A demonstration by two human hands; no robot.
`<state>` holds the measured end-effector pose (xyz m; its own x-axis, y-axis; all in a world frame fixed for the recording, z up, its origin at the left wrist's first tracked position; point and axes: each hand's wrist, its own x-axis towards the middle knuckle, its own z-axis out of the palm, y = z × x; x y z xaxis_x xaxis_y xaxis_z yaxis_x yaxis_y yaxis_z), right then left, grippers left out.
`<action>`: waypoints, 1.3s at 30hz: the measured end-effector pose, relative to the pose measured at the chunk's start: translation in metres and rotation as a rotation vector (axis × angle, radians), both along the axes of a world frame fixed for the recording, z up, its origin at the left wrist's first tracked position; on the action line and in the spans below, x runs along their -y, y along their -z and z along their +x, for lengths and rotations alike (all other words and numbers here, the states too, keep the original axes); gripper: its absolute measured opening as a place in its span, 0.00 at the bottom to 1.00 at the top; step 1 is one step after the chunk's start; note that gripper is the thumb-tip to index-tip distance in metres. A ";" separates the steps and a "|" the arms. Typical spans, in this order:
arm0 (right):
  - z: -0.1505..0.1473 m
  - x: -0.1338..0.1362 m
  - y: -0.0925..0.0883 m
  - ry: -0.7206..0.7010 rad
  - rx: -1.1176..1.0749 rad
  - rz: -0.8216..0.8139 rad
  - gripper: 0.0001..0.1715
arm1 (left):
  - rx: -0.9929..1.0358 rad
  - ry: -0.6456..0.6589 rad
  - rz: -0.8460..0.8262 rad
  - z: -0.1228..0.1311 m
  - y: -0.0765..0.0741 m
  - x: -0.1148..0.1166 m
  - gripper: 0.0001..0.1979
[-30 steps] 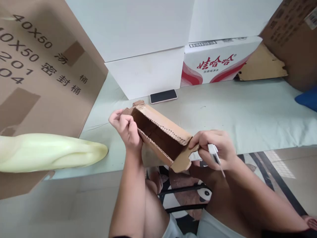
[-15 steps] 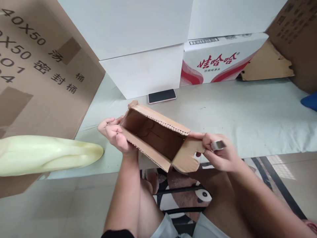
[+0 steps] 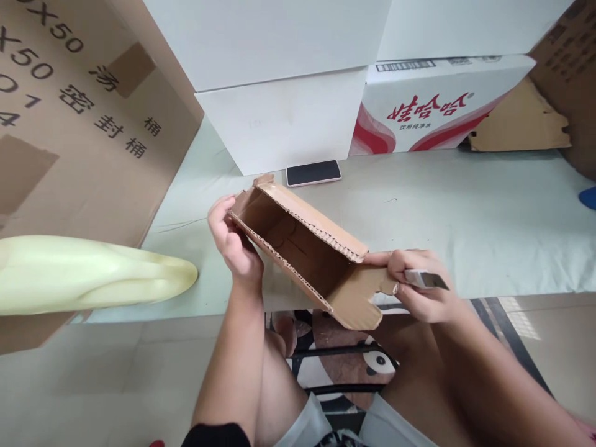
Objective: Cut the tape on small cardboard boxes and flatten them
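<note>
An open, narrow cardboard box (image 3: 316, 218) with rough cut edges is held tilted between my hands, its dark inside facing up toward me. My left hand (image 3: 238, 243) is closed on the box's left end, thumb at the near edge and fingers around the outer side. At the other end, my right hand (image 3: 424, 305) pinches the torn end flap (image 3: 357, 299). A flat shiny metal piece (image 3: 427, 279) sticks out from between the right hand's fingers; its kind is not clear. The underside of the box is hidden.
A phone (image 3: 313, 173) lies beyond the box on the pale green cloth (image 3: 419, 211). White cartons (image 3: 288, 118) and a red-and-white carton (image 3: 423, 118) stand behind. At left are a large brown carton (image 3: 93, 174) and a pale yellow-green smooth object (image 3: 97, 273).
The box has turned slightly, its right end moving lower and to the right. My left hand has shifted its hold along the left end. The view has moved a little.
</note>
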<state>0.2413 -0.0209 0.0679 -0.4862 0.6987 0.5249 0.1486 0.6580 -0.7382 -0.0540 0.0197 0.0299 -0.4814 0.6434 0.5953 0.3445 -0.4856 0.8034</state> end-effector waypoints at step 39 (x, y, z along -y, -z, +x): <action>-0.027 -0.018 0.059 0.518 -0.287 -0.756 0.14 | -0.399 -0.036 -0.117 -0.019 0.011 0.002 0.19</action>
<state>0.2147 -0.0027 0.0086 0.0550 0.9933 -0.1017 0.0350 -0.1037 -0.9940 -0.0732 0.0177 0.0187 -0.2513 0.7050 0.6632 0.6550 -0.3807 0.6528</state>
